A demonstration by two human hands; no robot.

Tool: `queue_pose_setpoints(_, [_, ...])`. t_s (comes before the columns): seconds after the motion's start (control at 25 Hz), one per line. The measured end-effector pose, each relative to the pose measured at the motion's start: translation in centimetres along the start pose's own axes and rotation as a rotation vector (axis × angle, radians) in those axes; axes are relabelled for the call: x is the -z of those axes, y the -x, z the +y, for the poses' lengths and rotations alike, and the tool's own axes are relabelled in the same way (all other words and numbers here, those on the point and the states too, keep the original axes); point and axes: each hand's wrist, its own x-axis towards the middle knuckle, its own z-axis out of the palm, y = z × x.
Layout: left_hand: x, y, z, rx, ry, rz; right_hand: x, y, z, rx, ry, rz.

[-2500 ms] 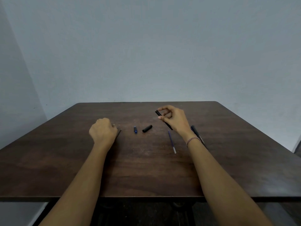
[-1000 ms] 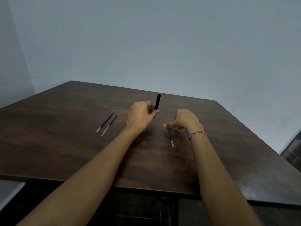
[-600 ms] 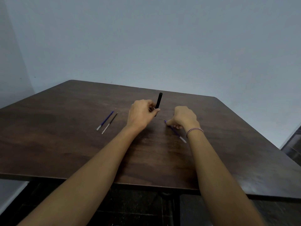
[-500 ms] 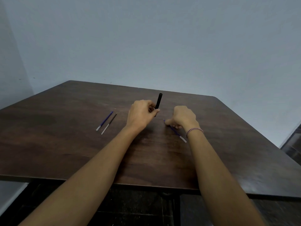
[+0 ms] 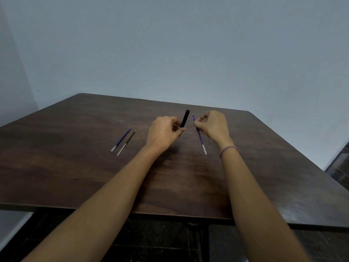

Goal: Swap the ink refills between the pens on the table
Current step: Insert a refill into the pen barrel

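My left hand [image 5: 164, 132] grips a black pen barrel [image 5: 185, 119], held nearly upright with its open end pointing up and away. My right hand [image 5: 214, 124] pinches a thin blue ink refill [image 5: 199, 136] near its tip, lifted off the table; its clear tail points down toward me. The refill's tip is a short gap to the right of the barrel's open end. Two more refills lie side by side on the dark wooden table [image 5: 75, 167] to the left: a blue refill [image 5: 120, 140] and a black refill [image 5: 126, 143].
A pale wall stands behind the table's far edge. The table's near edge runs below my forearms, with a dark frame and floor under it. A beaded bracelet [image 5: 228, 149] is on my right wrist.
My right hand has picked the blue refill up from the table and raised it beside the barrel's open end. My left hand keeps the black barrel in about the same place.
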Motion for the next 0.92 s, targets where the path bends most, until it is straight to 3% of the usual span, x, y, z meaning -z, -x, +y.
queue_pose_setpoints(0.24, [0.1,0.0,0.0,0.007,0.011,-0.036,0.5,-0.2,-0.2,-0.062,-0.335,0.026])
queue_pose_setpoints(0.44, [-0.1,-0.1,-0.2,-0.003,0.01,-0.057,1.3,0.1,-0.9,0.024,-0.779,0.044])
queue_pose_setpoints(0.72, [-0.2,-0.2,-0.5,-0.002,0.034,-0.075,1.6,0.1,-1.4,0.108,-0.943,0.216])
queue_pose_setpoints(0.92, [-0.3,-0.2,-0.7,-0.001,0.026,-0.086,2.0,0.2,-1.5,0.147,-1.048,0.434])
